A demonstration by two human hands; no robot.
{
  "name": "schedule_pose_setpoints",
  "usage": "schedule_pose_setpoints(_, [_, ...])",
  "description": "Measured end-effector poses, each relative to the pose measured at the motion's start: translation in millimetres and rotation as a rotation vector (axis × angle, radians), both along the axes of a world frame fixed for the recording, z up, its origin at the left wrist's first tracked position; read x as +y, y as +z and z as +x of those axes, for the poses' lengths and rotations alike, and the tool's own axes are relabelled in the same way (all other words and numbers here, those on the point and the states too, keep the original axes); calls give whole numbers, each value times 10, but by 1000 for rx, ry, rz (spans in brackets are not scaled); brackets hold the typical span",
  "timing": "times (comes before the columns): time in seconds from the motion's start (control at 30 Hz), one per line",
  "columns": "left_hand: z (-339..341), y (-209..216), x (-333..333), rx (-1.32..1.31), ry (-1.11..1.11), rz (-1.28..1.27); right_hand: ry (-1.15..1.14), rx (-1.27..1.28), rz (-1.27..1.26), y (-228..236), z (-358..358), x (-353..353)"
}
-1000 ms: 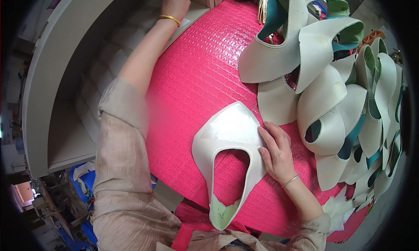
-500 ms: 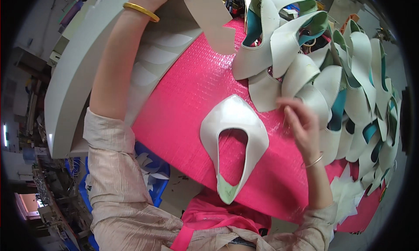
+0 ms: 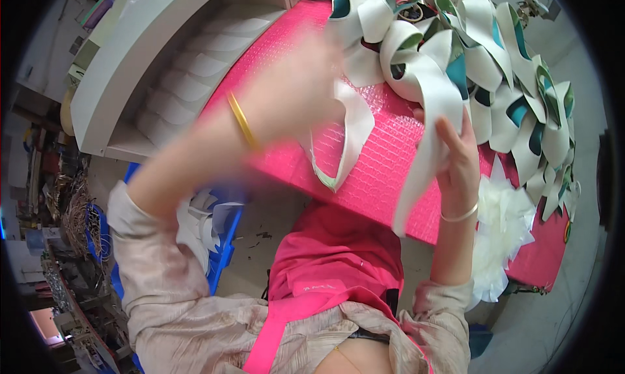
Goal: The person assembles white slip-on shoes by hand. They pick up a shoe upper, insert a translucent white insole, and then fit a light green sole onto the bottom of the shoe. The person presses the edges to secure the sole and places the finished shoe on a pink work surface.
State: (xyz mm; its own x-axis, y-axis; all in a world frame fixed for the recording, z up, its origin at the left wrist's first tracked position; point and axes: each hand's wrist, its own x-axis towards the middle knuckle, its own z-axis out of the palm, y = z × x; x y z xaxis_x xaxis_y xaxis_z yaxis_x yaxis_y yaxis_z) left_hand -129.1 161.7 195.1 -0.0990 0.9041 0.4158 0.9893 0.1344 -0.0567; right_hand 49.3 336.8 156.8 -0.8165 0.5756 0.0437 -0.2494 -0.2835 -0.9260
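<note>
My right hand [image 3: 459,159] is closed on a long, curved white shoe-upper piece [image 3: 437,104], with the thumb across its face. One end of that piece hangs down toward the table's near edge. My left hand [image 3: 306,81], smeared by motion, passes over the table with a gold bangle at the wrist, so its fingers cannot be made out. Partly behind it lies a pointed white shoe upper [image 3: 358,130] with a pale green lining at the heel. The hand and wrist hide much of its toe part.
Several white shoe uppers [image 3: 485,71] with green and teal linings crowd the right of the pink-covered table [image 3: 384,172]. Thin white sheets [image 3: 498,237] lie at its right edge. A grey housing [image 3: 130,81] holds a row of white pieces [image 3: 195,71]. Below is a blue bin [image 3: 224,250].
My left hand has come down from the far edge over the shoe upper. My right hand, bare before, now grips a white upper piece. The whole view has shifted.
</note>
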Motion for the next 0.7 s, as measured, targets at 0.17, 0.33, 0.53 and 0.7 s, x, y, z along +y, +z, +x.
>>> schedule_pose_setpoints(0.17, [765, -920, -244, -208, -30, -650, 77, -66, -151, -221, 451, 23])
schedule_pose_setpoints(0.33, [702, -653, -208, -1548, 179, -25, -132, 162, 29, -235, 511, -169])
schedule_pose_setpoints(0.53, [1022, -303, 73, -2035, -37, 578, -183, 433, 139, -49, 66, -511])
schedule_pose_setpoints(0.7, [1051, -300, 79, -1942, -191, 590, -128, 428, 249, 79, 0, -474])
